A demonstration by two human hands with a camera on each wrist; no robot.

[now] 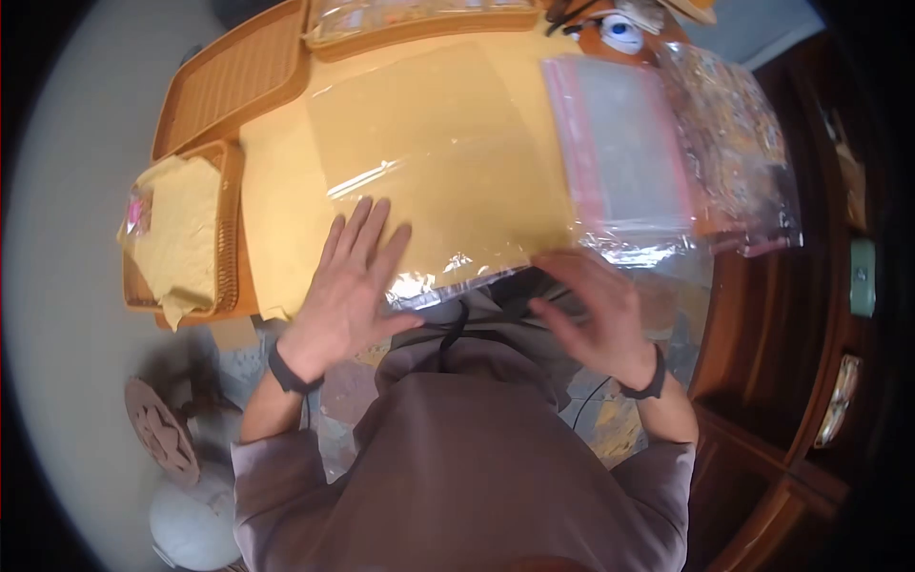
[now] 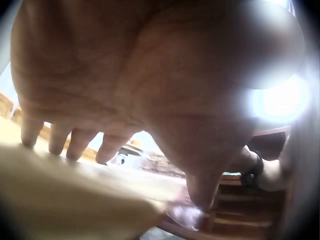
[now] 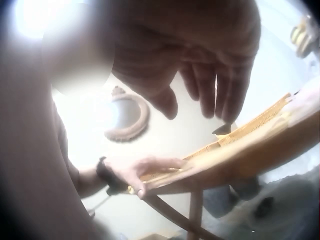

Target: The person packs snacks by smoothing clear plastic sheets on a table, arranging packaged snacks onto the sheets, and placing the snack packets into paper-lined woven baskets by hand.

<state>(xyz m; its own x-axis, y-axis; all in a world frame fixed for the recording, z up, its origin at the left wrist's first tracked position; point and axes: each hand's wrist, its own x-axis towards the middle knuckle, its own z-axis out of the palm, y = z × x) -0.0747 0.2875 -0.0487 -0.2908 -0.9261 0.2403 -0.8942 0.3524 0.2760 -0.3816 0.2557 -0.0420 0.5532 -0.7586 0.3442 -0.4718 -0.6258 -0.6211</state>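
A large clear plastic sheet or bag lies flat on the yellow cloth, its near edge at the table's front. The left hand rests on its near left part with fingers spread; in the left wrist view the fingertips of the left hand touch the surface. At the near right corner is the right hand, fingers extended and slightly bent, thumb apart. The right wrist view shows the right hand above the table edge, holding nothing visible; whether it touches the plastic I cannot tell.
A stack of pink-edged clear bags and a filled clear bag lie at the right. An empty wicker tray stands back left, a cloth-lined basket at the left, and a tray of packets at the back. Wooden shelves stand right.
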